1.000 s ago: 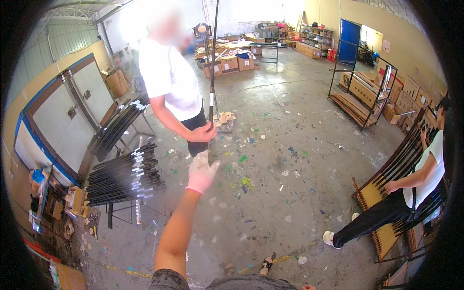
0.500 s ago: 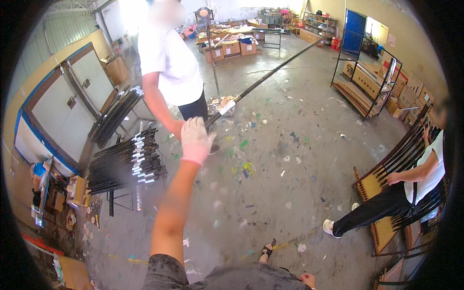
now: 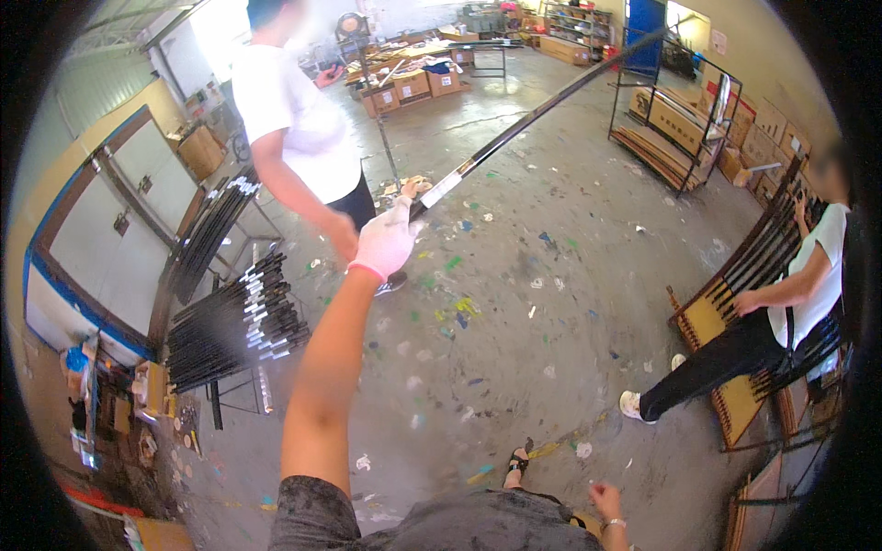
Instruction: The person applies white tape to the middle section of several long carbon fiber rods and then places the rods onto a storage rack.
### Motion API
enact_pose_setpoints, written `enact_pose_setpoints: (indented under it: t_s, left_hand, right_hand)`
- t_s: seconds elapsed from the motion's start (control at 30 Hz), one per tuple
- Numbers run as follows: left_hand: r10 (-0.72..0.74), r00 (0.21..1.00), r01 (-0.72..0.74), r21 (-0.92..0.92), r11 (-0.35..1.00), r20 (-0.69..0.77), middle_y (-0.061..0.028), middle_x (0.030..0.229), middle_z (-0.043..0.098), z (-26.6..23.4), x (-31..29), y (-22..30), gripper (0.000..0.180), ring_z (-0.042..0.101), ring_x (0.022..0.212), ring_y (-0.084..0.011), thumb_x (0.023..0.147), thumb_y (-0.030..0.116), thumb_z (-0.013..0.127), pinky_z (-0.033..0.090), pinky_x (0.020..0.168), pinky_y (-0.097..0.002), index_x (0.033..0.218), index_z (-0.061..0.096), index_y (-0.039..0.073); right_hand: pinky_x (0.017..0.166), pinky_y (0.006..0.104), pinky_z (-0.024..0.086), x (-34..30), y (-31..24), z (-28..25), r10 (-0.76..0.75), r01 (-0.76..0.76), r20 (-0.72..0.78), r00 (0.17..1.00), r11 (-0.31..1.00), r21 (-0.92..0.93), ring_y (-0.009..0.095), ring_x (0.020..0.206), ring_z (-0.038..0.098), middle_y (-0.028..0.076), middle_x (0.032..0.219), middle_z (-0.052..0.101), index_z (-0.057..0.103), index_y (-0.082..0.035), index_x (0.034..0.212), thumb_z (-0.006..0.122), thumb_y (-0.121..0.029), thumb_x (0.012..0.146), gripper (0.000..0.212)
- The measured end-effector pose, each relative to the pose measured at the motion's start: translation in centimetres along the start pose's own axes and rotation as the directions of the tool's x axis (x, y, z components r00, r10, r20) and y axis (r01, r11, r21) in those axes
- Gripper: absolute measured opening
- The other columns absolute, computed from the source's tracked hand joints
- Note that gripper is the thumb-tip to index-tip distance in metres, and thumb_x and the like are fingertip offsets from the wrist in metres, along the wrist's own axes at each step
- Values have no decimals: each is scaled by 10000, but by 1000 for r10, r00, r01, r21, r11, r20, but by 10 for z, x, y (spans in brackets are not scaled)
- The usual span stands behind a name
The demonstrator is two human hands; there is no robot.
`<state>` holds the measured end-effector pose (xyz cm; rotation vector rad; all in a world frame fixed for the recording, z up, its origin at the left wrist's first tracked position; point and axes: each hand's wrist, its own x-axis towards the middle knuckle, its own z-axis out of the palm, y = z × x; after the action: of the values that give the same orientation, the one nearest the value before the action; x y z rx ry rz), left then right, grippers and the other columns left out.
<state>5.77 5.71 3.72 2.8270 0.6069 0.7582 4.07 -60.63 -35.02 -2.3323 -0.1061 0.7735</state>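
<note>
My left hand (image 3: 386, 241), in a pale white-and-pink glove, is closed around the near end of a long black rod (image 3: 542, 112). The rod slants up and away to the right, with a white label band (image 3: 443, 189) just past my fingers. Close to my gloved wrist, on its left, is the lowered hand (image 3: 344, 237) of a person in a white shirt. At the lower right my bare right hand (image 3: 605, 501), with a band at its wrist, hangs beside my body. Its fingers are loosely bent and a little apart, and nothing shows in it.
Stacked black rods (image 3: 230, 321) with white labels lie on a stand at left. Another person (image 3: 799, 285) works at a rack of rods at right. A metal frame cart (image 3: 675, 129) with boxes stands beyond. Cartons (image 3: 412, 87) and a cluttered table occupy the back.
The view has shifted slightly. My left hand has moved a little right with the rod, whose far end now points higher. The co-worker's hand sits lower beside my wrist. My right hand has come further into view.
</note>
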Motion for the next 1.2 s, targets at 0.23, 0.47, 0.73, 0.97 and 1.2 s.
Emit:
enact_pose_setpoints:
  t_s: [0.23, 0.47, 0.73, 0.97, 1.2]
  left_hand:
    - [287, 843, 508, -849, -145, 456, -21, 631, 441, 21, -54, 109, 313, 408, 442, -113, 907, 281, 549, 346, 392, -241, 1039, 481, 5]
    - [544, 742, 670, -470, -575, 392, 14, 532, 367, 33, -107, 169, 441, 312, 346, -77, 916, 452, 484, 262, 284, -221, 1038, 519, 30]
    - [384, 809, 575, -737, -354, 446, -4, 546, 409, 27, -118, 187, 423, 351, 359, -80, 895, 489, 508, 295, 304, -223, 950, 463, 72]
    - [264, 856, 496, -851, -174, 445, -16, 589, 458, 32, -126, 195, 403, 420, 399, -105, 882, 418, 566, 341, 353, -220, 1030, 433, 68]
    - [421, 810, 541, -795, -273, 407, -10, 599, 447, 18, -120, 200, 318, 437, 455, -124, 830, 274, 662, 371, 418, -236, 911, 459, 43]
  right_hand:
    - [838, 375, 461, 0, -331, -81, -694, 707, -233, 681, 706, -36, 320, 968, 591, 158, 998, 633, 623, -28, 997, 641, -125, 786, 233]
    - [821, 320, 440, -47, -490, -118, -816, 884, -341, 467, 439, 162, 225, 904, 568, 103, 936, 588, 628, -1, 960, 614, -33, 787, 176]
    - [706, 301, 448, -50, -499, -113, -791, 856, -330, 516, 489, 166, 192, 780, 569, 92, 804, 573, 653, 12, 835, 615, -31, 783, 77]
    - [651, 331, 443, -52, -496, -107, -762, 856, -414, 499, 509, 95, 247, 712, 552, 97, 743, 550, 597, 3, 731, 618, -19, 714, 35]
    - [704, 277, 425, -65, -468, -125, -783, 857, -351, 514, 482, 181, 157, 741, 530, 60, 754, 539, 556, 14, 724, 596, -2, 723, 43]
